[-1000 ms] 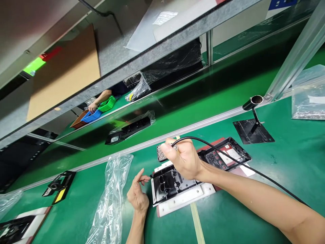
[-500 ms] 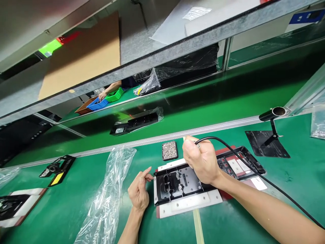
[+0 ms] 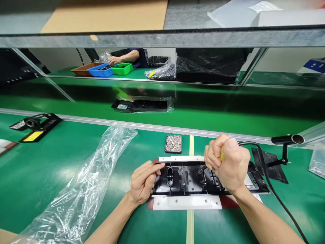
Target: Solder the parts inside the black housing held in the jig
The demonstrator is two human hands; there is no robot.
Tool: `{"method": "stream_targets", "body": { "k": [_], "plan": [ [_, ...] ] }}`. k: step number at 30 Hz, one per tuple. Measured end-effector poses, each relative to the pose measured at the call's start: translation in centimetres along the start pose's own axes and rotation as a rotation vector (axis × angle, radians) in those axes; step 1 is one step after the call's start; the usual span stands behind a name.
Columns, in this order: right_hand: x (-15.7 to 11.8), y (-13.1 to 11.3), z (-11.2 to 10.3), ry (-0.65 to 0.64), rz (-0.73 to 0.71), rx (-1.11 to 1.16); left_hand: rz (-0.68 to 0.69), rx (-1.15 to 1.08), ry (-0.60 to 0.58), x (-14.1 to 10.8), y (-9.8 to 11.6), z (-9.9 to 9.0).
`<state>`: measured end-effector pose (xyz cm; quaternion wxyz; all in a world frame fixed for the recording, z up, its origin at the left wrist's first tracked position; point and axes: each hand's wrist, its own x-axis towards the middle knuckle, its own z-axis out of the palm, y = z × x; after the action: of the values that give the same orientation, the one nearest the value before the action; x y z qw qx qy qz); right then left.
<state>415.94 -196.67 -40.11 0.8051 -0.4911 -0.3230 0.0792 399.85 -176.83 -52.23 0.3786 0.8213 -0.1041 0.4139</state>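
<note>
Black plastic panel, glossy, oblong, shallow-rimmed

The plastic housing sits in its fixture on the table. The left hand is at the housing's left end; the right hand is above its right part, around a corded tool, whose cable trails off right. Just behind the housing lies the screw tray. Over on the left I see a plastic bag, on the far right a tube holder. Behind the metal rail lies a wrapped part; beyond that stand three bins.
</note>
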Motion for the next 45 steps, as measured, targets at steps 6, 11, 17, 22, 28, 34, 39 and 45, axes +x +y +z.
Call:
{"method": "stream_targets", "body": {
  "k": [6, 11, 17, 22, 28, 34, 39, 45],
  "plan": [
    [0.02, -0.21, -0.05, 0.014, 0.022, -0.016, 0.054, -0.058, -0.076, 0.30, 0.53, 0.64],
    [0.13, -0.44, 0.04, 0.038, 0.022, -0.012, 0.057, -0.057, -0.086, 0.42, 0.44, 0.74],
    [0.25, -0.46, 0.01, 0.063, 0.033, -0.003, 0.061, -0.064, -0.094, 0.68, 0.52, 0.74],
    [0.22, -0.50, 0.01, 0.069, 0.046, -0.002, 0.057, -0.070, -0.096, 0.73, 0.59, 0.68],
    [0.20, -0.49, -0.05, 0.083, 0.052, 0.012, 0.076, -0.091, -0.080, 0.53, 0.33, 0.88],
    [0.19, -0.49, 0.06, 0.084, 0.057, 0.013, 0.044, -0.114, -0.093, 0.26, 0.24, 0.88],
    [0.21, -0.45, 0.06, 0.076, 0.048, 0.007, 0.047, -0.112, -0.094, 0.40, 0.36, 0.86],
    [0.25, -0.50, 0.02, 0.082, 0.043, -0.018, 0.055, -0.110, -0.086, 0.40, 0.42, 0.96]
  ]
}}
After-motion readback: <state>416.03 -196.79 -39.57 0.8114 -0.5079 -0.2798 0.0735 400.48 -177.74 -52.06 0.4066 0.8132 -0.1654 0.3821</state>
